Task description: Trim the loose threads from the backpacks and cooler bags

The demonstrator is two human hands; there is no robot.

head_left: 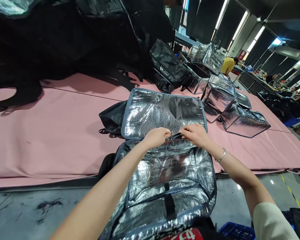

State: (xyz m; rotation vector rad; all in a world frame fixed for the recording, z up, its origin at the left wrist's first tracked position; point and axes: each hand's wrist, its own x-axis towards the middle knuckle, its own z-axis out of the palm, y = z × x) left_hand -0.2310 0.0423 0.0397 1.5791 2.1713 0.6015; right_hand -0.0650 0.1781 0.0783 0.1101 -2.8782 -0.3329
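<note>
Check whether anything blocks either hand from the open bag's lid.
Nothing visible does. The left hand and right hand both appear to pinch the near edge of the lid, by the bag; other silver bags stand off to the right.

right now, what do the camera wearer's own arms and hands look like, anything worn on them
The left hand and right hand are gloveless. A silver-coloured bracelet circles the right wrist, and a pale, off-white sleeve covers the right arm above the forearm. The visible left forearm is bare, without sleeve or bracelet.
</note>
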